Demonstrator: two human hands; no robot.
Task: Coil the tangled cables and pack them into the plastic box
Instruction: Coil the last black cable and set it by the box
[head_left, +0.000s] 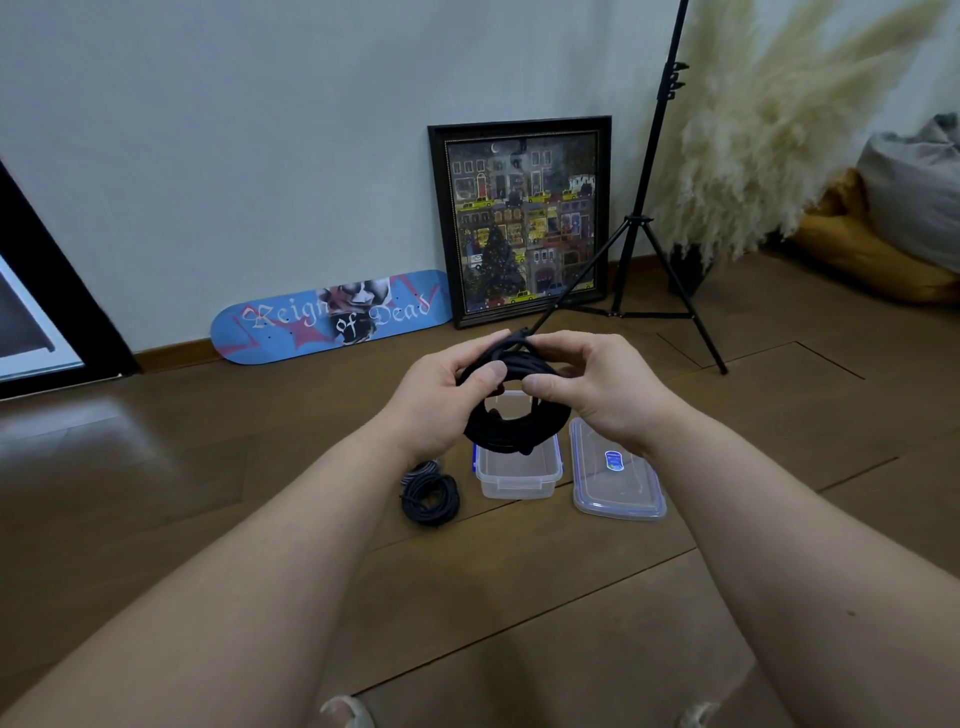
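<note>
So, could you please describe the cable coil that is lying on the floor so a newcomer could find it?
Start at the clear plastic box on the wooden floor. Immediately to its left lies a small dark coil. Unlike the black coil gripped above the box, no hand touches it.

Matt black cable coil; clear glossy plastic box; smooth wood floor.

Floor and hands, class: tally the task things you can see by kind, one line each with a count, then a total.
Cable coils: 2, one black coil held by the left hand and right hand, one dark coil on the floor
Plastic boxes: 1, the open box
Lids: 1, the lid lying beside the box
Total: 4
</note>
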